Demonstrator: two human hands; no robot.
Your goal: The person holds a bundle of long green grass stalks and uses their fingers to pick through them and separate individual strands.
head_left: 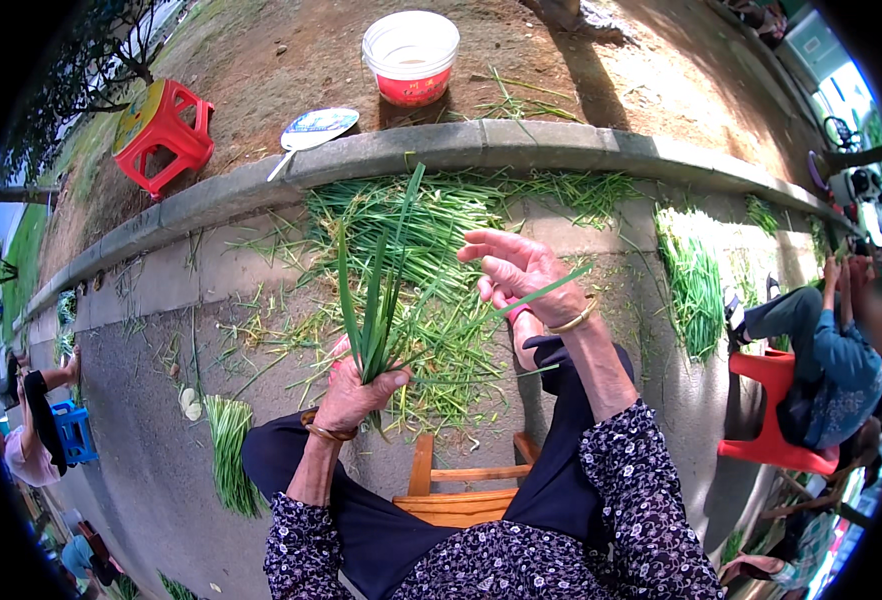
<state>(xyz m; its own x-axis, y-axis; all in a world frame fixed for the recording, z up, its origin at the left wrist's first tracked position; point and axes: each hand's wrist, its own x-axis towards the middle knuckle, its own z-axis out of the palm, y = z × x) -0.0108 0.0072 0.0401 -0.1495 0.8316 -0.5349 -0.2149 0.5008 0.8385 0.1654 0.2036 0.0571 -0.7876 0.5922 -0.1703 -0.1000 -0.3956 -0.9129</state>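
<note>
My left hand [359, 396] is closed round a small bunch of garlic chives [373, 315], whose long flat green leaves point up and away from me. To its right, my right hand [523, 272] is raised with fingers bent and apart, and I see nothing gripped in it. One long leaf [561, 285] slants across by the right hand. Beyond both hands lies a large heap of chives [411, 215] on the pavement. Loose leaves and yellowish trimmings [451, 370] are scattered between my feet. Beside my left knee rests a neat bundle of chives [229, 450].
A concrete curb [461, 145] runs across the far side. Beyond it are a red-and-white bucket [411, 60], a hand fan [319, 128] and a red stool [166, 135]. Another chive pile [691, 280] lies right, near a person on a red chair [766, 410]. My wooden seat [461, 505] shows below.
</note>
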